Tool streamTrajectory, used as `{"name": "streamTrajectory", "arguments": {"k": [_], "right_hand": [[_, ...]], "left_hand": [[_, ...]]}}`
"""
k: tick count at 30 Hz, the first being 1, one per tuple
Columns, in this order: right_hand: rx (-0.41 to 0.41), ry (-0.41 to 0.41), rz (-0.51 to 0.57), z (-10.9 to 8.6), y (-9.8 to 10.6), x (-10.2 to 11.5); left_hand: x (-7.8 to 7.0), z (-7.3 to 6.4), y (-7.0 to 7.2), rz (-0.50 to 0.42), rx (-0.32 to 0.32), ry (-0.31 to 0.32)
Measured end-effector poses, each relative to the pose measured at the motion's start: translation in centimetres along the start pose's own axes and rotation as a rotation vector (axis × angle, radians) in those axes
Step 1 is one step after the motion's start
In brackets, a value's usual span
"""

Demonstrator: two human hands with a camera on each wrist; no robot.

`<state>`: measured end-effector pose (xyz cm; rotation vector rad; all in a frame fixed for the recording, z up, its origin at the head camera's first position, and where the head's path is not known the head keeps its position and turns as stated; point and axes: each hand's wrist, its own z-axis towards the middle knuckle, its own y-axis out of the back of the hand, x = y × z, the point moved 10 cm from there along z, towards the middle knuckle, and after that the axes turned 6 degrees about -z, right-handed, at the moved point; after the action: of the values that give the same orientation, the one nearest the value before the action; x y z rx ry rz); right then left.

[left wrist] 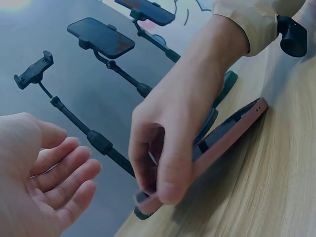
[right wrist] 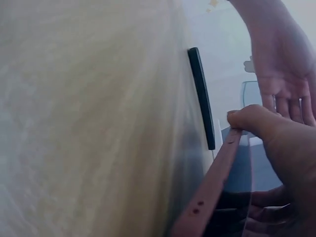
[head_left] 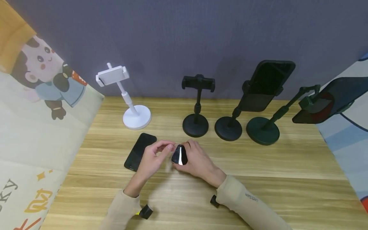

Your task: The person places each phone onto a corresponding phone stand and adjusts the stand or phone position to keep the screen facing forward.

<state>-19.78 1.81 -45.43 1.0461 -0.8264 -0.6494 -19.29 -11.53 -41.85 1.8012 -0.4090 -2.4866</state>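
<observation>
My right hand (head_left: 198, 159) grips a smartphone (head_left: 179, 155) by its edges, thumb on one side and fingers on the other. The phone has a pink rim (left wrist: 229, 136) and a dark glossy screen, and is tilted steeply close over the table. In the right wrist view the thumb presses on the pink edge (right wrist: 217, 173). My left hand (head_left: 153, 156) is just to the left, palm facing the phone, its fingers loosely bent and apart from it in the left wrist view. A black phone (head_left: 140, 151) lies flat beside the left hand.
Along the back stand a white phone stand (head_left: 136, 117) and a black stand (head_left: 195, 125), both with bare clamps. Farther right, another black stand (head_left: 228, 128) and a dark green stand (head_left: 263, 131) each bear a phone. A dark blue-grey wall (head_left: 172, 38) rises behind the wooden table (head_left: 287, 179).
</observation>
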Motion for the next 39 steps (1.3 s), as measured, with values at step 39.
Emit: {"name": "streamTrajectory", "arguments": {"k": [39], "right_hand": [[-0.472,-0.013,0.375,-0.8,7.1,-1.6]], "left_hand": [[0.5,0.0,-1.5,-0.123,-0.026,0.079]]}}
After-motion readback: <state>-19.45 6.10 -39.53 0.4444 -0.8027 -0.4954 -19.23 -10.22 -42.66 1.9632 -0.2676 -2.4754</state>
